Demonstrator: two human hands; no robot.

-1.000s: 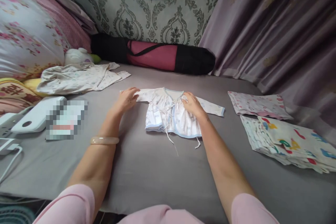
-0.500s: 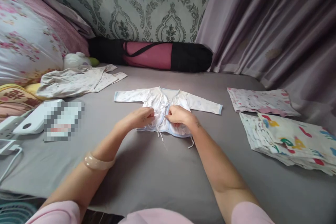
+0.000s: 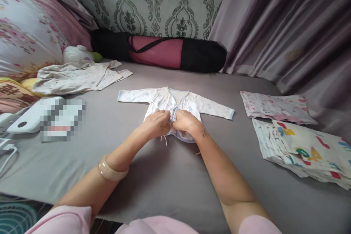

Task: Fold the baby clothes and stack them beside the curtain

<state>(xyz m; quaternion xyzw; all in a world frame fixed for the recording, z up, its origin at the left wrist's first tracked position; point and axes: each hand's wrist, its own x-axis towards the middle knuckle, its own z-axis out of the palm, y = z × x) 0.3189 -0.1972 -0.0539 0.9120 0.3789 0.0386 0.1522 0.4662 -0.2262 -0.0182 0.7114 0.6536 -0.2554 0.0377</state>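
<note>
A small white baby shirt [image 3: 161, 99] with pale blue trim lies face up on the bed, its sleeves spread to both sides. My left hand [image 3: 157, 123] and my right hand [image 3: 187, 121] meet over the middle of its front, fingers pinched closed. Both seem to hold the shirt's thin tie strings, though the fingers cover most of them. Below my left hand a loose tie end [image 3: 165, 140] hangs past the lower hem. Another tie shows partly beside my right wrist.
Folded printed cloths [image 3: 315, 150] are stacked at the right, beside a folded pink-patterned cloth [image 3: 274, 106]. A crumpled light garment [image 3: 74, 76], a white device [image 3: 35, 115] and a plush toy [image 3: 76, 54] lie left. A long black-and-pink bag [image 3: 156, 53] rests along the wall.
My left hand has moved right, up against my right hand, and now covers more of the shirt front. The view has tilted slightly downward.
</note>
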